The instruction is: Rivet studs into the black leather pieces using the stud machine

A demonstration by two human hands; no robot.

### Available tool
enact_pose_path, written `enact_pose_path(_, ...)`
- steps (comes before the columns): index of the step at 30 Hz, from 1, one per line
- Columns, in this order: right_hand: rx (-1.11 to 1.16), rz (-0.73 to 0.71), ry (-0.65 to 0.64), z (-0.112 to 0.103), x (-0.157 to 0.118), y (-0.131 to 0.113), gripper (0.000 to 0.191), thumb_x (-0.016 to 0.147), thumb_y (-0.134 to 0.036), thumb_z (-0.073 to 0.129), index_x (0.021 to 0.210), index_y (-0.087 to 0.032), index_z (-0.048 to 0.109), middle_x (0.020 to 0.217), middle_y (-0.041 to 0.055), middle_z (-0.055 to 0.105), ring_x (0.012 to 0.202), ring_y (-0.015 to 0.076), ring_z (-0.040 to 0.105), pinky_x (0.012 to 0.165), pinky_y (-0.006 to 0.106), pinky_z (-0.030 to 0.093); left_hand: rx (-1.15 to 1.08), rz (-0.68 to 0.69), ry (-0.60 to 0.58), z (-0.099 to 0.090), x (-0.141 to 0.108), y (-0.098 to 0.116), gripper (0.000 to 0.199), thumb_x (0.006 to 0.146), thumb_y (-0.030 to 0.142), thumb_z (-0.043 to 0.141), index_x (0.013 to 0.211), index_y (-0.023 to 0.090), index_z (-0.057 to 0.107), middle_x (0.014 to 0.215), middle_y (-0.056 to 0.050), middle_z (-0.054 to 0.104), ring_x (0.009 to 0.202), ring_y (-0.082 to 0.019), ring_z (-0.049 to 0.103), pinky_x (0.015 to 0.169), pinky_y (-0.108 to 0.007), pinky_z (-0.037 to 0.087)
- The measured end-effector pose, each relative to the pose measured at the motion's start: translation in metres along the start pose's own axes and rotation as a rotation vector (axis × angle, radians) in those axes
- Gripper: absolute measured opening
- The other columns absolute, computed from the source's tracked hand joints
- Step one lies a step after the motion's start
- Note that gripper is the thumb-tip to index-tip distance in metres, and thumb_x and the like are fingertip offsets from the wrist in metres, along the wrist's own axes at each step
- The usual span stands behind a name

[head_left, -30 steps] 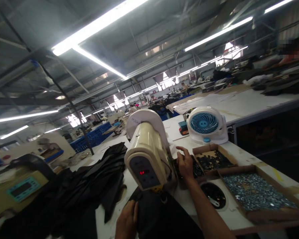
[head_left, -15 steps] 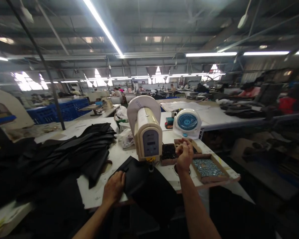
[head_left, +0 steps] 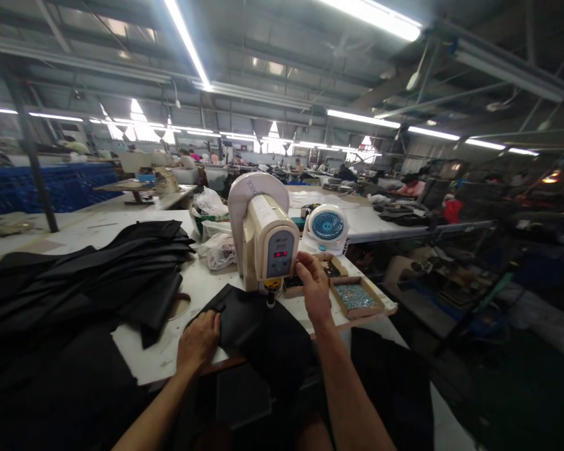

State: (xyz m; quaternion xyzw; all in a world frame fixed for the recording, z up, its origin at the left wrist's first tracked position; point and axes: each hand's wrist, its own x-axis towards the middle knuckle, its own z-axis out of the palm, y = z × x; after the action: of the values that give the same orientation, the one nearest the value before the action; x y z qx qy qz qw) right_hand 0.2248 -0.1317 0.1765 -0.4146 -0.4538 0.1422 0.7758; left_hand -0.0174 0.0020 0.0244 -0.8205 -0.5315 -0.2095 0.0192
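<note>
The black fabric piece (head_left: 258,332) lay flat on the white table (head_left: 136,357) beneath the head of the cream machine (head_left: 263,241), its near part hanging over the table's front edge toward the person. It looked dark, matte and smooth, with a corner pointing left and a small raised tab near that corner.

The left hand (head_left: 198,341) lay on the fabric's left edge, fingers curled loosely and pressed down on the cloth, pinning it rather than gripping it. The right hand (head_left: 313,289) was raised just to the right of the machine's front, fingers drawn together near the tips as if pinching something small; whether anything sat between them could not be made out. It hovered just beside the machine's lower post (head_left: 271,294) and above the near edge of a cardboard tray of dark parts (head_left: 331,269).

Further right, touching that tray, stood a second cardboard tray of bluish shiny pieces (head_left: 356,295). Behind both stood a small white fan with a blue grille (head_left: 328,227). The machine's front panel showed a red lit display (head_left: 281,254). To the left of the machine a heap of black cloth (head_left: 98,275) covered much of the table, and crumpled plastic bags (head_left: 214,241) lay behind it.
</note>
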Motion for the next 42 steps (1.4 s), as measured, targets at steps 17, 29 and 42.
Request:
enact_pose_path(17, 0.075, 0.060, -0.013, 0.008, -0.009, 0.002, 0.046, 0.078, -0.024, 0.072, 0.124, -0.023, 0.067, 0.126, 0.0056, 0.069, 0.119, 0.0252, 0.062, 0.103, 0.041, 0.052, 0.002, 0.017, -0.025, 0.000, 0.001, -0.004, 0.036, 0.108, 0.038, 0.023, 0.098, 0.022, 0.054, 0.099, -0.005, 0.066, 0.100, -0.022, 0.066, 0.080, -0.033, 0.044)
enact_pose_path(29, 0.092, 0.073, -0.057, 0.010, -0.012, 0.004, 0.059, 0.075, -0.022, 0.080, 0.131, -0.023, 0.060, 0.134, 0.0067, 0.064, 0.119, 0.0243, 0.062, 0.105, 0.041, 0.052, 0.003, 0.018, 0.001, 0.002, 0.001, -0.003, 0.036, 0.108, 0.040, 0.025, 0.096, 0.022, 0.054, 0.098, -0.004, 0.067, 0.095, -0.021, 0.066, 0.078, -0.033, 0.043)
enact_pose_path(42, 0.082, 0.043, -0.047, 0.014, -0.014, 0.010, 0.061, 0.076, -0.025, 0.085, 0.131, -0.026, 0.059, 0.136, 0.0058, 0.062, 0.126, 0.0247, 0.058, 0.112, 0.044, 0.047, 0.001, -0.004, -0.019, 0.001, 0.002, -0.003, 0.035, 0.108, 0.041, 0.026, 0.096, 0.024, 0.055, 0.097, -0.004, 0.068, 0.094, -0.023, 0.068, 0.078, -0.034, 0.044)
